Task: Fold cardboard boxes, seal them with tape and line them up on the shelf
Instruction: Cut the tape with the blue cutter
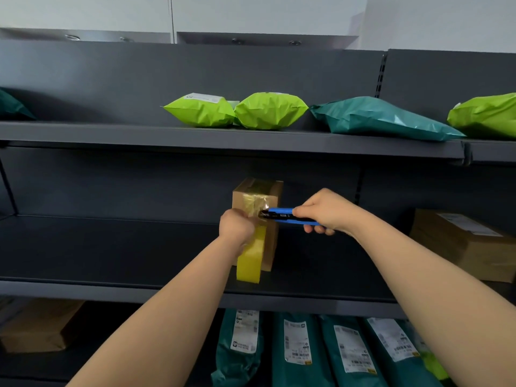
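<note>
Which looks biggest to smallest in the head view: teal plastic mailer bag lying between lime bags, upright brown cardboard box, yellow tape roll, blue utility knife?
1. Teal plastic mailer bag
2. Upright brown cardboard box
3. Yellow tape roll and blue utility knife: similar length, both partly covered; unranked.

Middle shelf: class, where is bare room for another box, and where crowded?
Bare: left of the taped box, and between it and the brown box. Crowded: around the left hand with tape and right hand with cutter.
</note>
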